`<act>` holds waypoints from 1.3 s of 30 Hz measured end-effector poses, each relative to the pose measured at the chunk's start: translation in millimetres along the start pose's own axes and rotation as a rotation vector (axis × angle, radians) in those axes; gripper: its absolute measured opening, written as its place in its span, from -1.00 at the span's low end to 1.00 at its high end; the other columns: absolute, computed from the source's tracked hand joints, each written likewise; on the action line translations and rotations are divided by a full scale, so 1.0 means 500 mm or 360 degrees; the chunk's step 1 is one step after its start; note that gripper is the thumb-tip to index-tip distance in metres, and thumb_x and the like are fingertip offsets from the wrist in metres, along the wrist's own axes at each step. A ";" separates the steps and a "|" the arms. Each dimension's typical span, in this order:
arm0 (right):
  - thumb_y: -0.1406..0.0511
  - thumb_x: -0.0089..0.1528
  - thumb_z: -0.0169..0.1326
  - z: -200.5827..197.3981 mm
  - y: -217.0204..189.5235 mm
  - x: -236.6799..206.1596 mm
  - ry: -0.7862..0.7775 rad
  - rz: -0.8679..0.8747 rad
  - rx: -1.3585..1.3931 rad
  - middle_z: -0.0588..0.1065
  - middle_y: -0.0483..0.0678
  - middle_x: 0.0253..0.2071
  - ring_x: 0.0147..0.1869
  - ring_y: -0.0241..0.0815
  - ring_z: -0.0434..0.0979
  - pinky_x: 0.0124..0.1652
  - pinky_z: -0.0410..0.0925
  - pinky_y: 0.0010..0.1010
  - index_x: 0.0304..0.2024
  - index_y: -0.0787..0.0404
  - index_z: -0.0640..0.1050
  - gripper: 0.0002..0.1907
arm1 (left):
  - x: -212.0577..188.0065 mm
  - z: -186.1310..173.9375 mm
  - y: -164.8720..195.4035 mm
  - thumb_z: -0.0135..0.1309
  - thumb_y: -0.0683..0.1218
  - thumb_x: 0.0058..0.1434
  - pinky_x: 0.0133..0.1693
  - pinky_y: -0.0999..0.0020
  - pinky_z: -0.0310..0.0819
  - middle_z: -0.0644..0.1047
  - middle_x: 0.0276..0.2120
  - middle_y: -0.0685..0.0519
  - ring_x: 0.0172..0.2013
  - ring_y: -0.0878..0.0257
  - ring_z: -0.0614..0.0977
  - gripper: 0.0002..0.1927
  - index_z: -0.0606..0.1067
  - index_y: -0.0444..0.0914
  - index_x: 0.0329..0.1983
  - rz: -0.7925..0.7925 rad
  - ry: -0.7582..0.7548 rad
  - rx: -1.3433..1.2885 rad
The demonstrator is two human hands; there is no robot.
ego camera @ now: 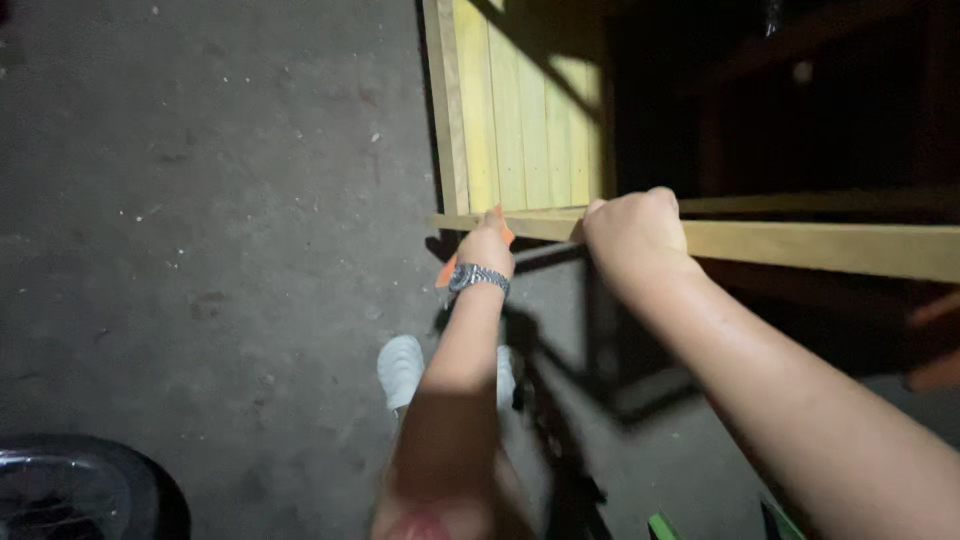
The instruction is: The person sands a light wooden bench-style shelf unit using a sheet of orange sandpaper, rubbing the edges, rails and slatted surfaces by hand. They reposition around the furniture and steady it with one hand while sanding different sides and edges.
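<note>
A concrete floor is lying below a wooden frame of pale vertical boards. A horizontal wooden rail is running along the frame's lower edge and off to the right. The right hand is curling closed over the rail, gripping it from above. Just left of it, at the frame's lower corner, the left hand, wearing a metal wristwatch, is closing around an orange tool. White shoes are standing on the floor below the rail.

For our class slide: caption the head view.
Both hands, left hand and right hand, grip a pale wooden rail above grey concrete floor.
</note>
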State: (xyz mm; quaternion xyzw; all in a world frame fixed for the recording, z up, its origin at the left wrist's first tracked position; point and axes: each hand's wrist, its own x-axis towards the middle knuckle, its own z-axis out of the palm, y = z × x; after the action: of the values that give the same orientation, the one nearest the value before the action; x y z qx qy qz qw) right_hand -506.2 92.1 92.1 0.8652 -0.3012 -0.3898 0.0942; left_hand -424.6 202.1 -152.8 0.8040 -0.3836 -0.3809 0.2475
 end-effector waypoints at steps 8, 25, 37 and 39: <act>0.25 0.19 0.14 0.011 0.000 0.009 -0.0131 -0.0021 -0.0053 0.65 -0.11 -0.35 -0.25 -0.10 0.70 -0.27 0.36 -0.24 -0.12 0.12 0.57 -0.78 | -0.097 0.011 0.061 0.05 -0.31 -0.06 0.06 0.09 0.44 0.45 0.22 -0.35 0.16 -0.18 0.50 -0.23 0.31 -0.40 0.33 0.0510 0.0338 -0.0130; 0.28 0.19 0.13 0.056 0.002 0.059 -0.0123 -0.0008 -0.0046 0.65 -0.11 -0.35 -0.26 -0.10 0.69 -0.28 0.38 -0.23 -0.13 0.14 0.58 -0.80 | 0.041 0.057 0.018 0.03 -0.23 0.20 0.14 0.03 0.45 0.43 0.28 -0.19 0.17 -0.15 0.54 -0.45 0.38 -0.25 0.31 0.0037 0.0070 0.0036; 0.27 0.21 0.10 0.121 0.004 0.097 -0.0080 -0.0030 -0.0090 0.63 -0.14 -0.38 -0.28 -0.13 0.69 -0.32 0.38 -0.24 -0.15 0.13 0.58 -0.83 | 0.021 0.136 0.014 0.05 -0.36 0.08 0.22 0.07 0.36 0.43 0.28 -0.26 0.25 -0.16 0.46 -0.38 0.39 -0.30 0.28 0.0442 0.0332 -0.0291; 0.26 0.21 0.10 0.140 0.002 0.113 -0.0063 -0.0025 -0.0061 0.64 -0.14 -0.38 -0.28 -0.13 0.69 -0.32 0.38 -0.23 -0.15 0.13 0.58 -0.82 | 0.047 0.140 0.013 0.04 -0.36 0.07 0.24 0.08 0.33 0.40 0.30 -0.27 0.27 -0.17 0.43 -0.36 0.38 -0.30 0.29 0.0346 0.0315 -0.0247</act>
State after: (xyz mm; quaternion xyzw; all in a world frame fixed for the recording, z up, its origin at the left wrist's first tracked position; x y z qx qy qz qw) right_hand -528.5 62.8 10.2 0.8577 -0.2886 -0.4131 0.1017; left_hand -473.6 171.9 -199.5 0.7699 -0.4116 -0.2993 0.3852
